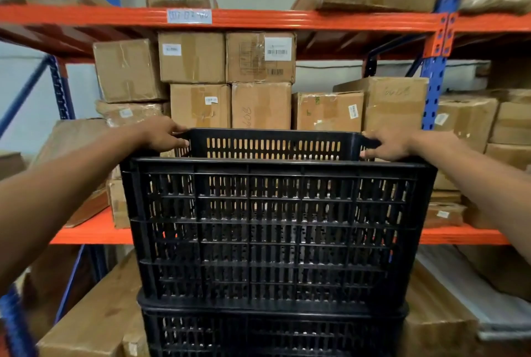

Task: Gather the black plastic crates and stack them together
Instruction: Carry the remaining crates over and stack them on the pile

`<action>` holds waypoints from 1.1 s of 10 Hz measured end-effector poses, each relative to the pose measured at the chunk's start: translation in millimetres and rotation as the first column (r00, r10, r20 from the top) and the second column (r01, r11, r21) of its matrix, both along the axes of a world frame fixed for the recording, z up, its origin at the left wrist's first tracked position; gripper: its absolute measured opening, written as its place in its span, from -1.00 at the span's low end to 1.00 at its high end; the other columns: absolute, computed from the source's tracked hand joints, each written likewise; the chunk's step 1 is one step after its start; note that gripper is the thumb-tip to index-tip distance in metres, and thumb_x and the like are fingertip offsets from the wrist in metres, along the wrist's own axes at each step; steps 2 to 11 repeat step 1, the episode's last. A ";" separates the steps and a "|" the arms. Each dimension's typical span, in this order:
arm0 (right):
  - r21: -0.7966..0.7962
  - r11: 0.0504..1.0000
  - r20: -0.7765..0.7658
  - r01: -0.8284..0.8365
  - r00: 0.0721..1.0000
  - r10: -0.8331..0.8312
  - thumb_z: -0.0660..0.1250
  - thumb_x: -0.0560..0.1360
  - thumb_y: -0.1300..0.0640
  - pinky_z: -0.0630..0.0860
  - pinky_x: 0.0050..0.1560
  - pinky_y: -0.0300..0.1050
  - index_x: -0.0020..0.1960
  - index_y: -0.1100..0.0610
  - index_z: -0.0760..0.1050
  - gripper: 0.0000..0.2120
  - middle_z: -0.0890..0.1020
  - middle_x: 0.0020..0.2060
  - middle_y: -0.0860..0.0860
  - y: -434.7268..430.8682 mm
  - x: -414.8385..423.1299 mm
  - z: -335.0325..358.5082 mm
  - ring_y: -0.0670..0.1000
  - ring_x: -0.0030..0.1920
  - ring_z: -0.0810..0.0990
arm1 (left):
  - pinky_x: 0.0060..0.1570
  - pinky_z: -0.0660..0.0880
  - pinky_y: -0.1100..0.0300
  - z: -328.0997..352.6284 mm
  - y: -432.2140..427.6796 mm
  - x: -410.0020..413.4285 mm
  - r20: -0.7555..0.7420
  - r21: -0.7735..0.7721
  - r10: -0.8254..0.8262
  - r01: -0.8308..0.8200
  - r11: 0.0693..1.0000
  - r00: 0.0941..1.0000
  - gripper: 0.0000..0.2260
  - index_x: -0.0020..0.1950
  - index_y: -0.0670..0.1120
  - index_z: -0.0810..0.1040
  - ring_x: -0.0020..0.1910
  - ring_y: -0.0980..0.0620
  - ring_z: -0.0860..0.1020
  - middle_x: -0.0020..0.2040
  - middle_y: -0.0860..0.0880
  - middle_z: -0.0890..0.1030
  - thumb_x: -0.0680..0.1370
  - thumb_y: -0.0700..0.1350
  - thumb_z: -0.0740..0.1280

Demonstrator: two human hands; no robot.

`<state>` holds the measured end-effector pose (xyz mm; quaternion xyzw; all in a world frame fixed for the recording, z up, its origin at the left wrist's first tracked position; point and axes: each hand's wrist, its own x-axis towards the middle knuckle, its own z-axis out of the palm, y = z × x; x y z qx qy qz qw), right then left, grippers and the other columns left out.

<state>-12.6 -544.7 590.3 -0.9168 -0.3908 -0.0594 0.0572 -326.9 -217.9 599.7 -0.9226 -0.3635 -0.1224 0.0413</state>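
The shelving rack fills the far side, its orange beams and blue uprights running out of view left and right, and the writing on the white label on its top beam is too blurred to read. Cardboard boxes crowd its shelves, those behind the crates partly hidden. More boxes lie low on the left and right, close to the stack, so little open room is left on either side. In the near centre, the upper crate sits on the lower crate, whose bottom is cut off by the frame's lower edge. The upper crate's floor cannot be made out through its slotted near wall, and its far wall shows only as a strip above the near rim. The left hand grips the rim at the far left corner, fingers curled round it. The right hand grips the far right corner likewise, its fingertips hooked over the edge; the palms are hidden.
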 end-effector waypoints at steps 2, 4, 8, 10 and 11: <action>0.111 0.994 0.014 -0.005 1.000 0.003 0.23 0.58 -0.10 0.22 0.44 0.00 0.53 0.15 0.23 -0.39 0.34 0.48 0.16 -1.2 -17.3 8.5 0.16 0.46 0.33 | 0.41 0.32 -0.03 13.0 -15.2 2.4 0.035 0.092 -0.015 0.012 0.996 0.999 -0.51 0.47 -0.06 0.38 0.42 -0.19 0.40 0.41 -0.20 0.48 0.57 0.09 0.25; 0.111 0.994 0.014 -0.005 1.000 0.003 0.23 0.58 -0.10 0.22 0.44 0.00 0.53 0.15 0.23 -0.39 0.34 0.48 0.16 -1.2 -17.3 8.5 0.16 0.46 0.33 | 0.41 0.32 -0.03 13.0 -15.2 2.4 0.035 0.092 -0.015 0.012 0.996 0.999 -0.51 0.47 -0.06 0.38 0.42 -0.19 0.40 0.41 -0.20 0.48 0.57 0.09 0.25; 0.111 0.994 0.014 -0.005 1.000 0.003 0.23 0.58 -0.10 0.22 0.44 0.00 0.53 0.15 0.23 -0.39 0.34 0.48 0.16 -1.2 -17.3 8.5 0.16 0.46 0.33 | 0.41 0.32 -0.03 13.0 -15.2 2.4 0.035 0.092 -0.015 0.012 0.996 0.999 -0.51 0.47 -0.06 0.38 0.42 -0.19 0.40 0.41 -0.20 0.48 0.57 0.09 0.25; 0.111 0.994 0.014 -0.005 1.000 0.003 0.23 0.58 -0.10 0.22 0.44 0.00 0.53 0.15 0.23 -0.39 0.34 0.48 0.16 -1.2 -17.3 8.5 0.16 0.46 0.33 | 0.41 0.32 -0.03 13.0 -15.2 2.4 0.035 0.092 -0.015 0.012 0.996 0.999 -0.51 0.47 -0.06 0.38 0.42 -0.19 0.40 0.41 -0.20 0.48 0.57 0.09 0.25; 0.111 0.994 0.014 -0.005 1.000 0.003 0.23 0.58 -0.10 0.22 0.44 0.00 0.53 0.15 0.23 -0.39 0.34 0.48 0.16 -1.2 -17.3 8.5 0.16 0.46 0.33 | 0.41 0.32 -0.03 13.0 -15.2 2.4 0.035 0.092 -0.015 0.012 0.996 0.999 -0.51 0.47 -0.06 0.38 0.42 -0.19 0.40 0.41 -0.20 0.48 0.57 0.09 0.25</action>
